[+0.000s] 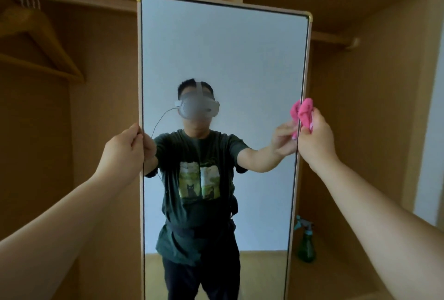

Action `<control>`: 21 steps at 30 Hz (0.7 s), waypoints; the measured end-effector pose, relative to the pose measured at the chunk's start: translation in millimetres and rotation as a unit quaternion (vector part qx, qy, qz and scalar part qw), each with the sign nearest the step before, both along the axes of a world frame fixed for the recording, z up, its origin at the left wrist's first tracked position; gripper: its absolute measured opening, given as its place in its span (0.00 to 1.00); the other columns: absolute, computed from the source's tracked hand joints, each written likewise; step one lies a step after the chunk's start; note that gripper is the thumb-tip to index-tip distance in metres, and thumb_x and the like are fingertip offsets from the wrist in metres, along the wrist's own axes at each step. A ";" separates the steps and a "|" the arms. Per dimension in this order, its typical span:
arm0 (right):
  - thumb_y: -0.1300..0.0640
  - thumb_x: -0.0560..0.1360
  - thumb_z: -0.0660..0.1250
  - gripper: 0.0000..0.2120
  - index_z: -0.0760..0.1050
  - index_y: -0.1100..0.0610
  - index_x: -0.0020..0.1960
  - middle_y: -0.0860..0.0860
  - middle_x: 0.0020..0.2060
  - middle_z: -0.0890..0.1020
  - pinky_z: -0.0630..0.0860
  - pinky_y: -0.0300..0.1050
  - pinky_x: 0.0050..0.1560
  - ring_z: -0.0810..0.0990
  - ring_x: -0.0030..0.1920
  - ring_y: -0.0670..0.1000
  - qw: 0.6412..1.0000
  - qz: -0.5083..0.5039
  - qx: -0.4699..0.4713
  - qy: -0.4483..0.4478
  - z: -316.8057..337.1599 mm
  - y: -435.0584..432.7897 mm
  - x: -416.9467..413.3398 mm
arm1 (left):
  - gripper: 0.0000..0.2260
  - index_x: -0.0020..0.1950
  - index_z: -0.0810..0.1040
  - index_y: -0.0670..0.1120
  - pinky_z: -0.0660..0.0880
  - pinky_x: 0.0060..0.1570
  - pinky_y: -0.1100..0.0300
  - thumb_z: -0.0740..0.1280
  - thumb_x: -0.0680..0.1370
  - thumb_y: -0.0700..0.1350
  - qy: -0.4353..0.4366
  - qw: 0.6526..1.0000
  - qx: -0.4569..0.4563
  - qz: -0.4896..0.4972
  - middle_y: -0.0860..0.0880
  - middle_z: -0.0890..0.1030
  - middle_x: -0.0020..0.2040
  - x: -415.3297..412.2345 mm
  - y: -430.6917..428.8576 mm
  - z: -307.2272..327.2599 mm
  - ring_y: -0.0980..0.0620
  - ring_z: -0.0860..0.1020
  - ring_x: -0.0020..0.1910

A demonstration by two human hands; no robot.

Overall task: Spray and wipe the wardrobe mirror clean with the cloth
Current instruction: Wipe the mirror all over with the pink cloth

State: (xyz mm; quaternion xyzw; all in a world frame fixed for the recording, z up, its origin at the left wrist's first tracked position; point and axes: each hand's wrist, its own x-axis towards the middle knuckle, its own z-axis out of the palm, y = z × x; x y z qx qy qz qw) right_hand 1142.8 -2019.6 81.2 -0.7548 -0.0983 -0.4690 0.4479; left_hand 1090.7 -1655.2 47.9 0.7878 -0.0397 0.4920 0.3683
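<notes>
The left hand (125,147) steadies the mirror (223,47), fingers curled round its frame; the glass is stiff and probably fragile. The right hand (316,138) pinches the soft, light cloth (305,111), bunched above its fingers.

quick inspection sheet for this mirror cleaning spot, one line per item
surface: mirror glass stands upright in a pale frame; no droplets or streaks can be made out
job's things: pink cloth bunched at the mirror's right edge; green spray bottle upright low on the right, beside the frame
clutter: nothing seen
grippers: left hand grips the mirror's left edge; right hand holds the cloth
cables: thin cable hangs from the headset, seen only in the reflection
surroundings: wooden wardrobe interior; wooden hanger upper left; rail upper right
</notes>
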 end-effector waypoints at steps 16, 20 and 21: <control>0.68 0.79 0.54 0.19 0.68 0.53 0.67 0.45 0.55 0.74 0.67 0.39 0.54 0.72 0.54 0.45 0.999 -0.018 0.004 0.047 -43.3 7.3 -7.0 | 0.14 0.40 0.71 0.50 0.66 0.23 0.77 0.54 0.83 0.42 0.060 0.995 -0.042 -0.070 0.65 0.77 0.29 4.8 3.5 -31.7 0.71 0.74 0.27; 0.67 0.81 0.55 0.17 0.68 0.54 0.67 0.47 0.53 0.74 0.69 0.41 0.55 0.73 0.54 0.46 0.999 -0.005 0.008 0.052 -60.2 5.1 -3.1 | 0.15 0.40 0.71 0.53 0.69 0.24 0.76 0.53 0.84 0.44 0.072 0.995 -0.054 -0.037 0.62 0.77 0.28 -2.0 -6.8 -41.7 0.68 0.76 0.30; 0.67 0.81 0.55 0.17 0.68 0.54 0.66 0.47 0.53 0.74 0.69 0.41 0.55 0.73 0.54 0.46 0.999 0.001 0.006 0.053 -64.2 3.7 -2.0 | 0.13 0.43 0.73 0.51 0.71 0.26 0.72 0.53 0.84 0.44 0.072 0.996 -0.052 -0.014 0.59 0.77 0.30 -2.7 -9.6 -43.2 0.63 0.78 0.32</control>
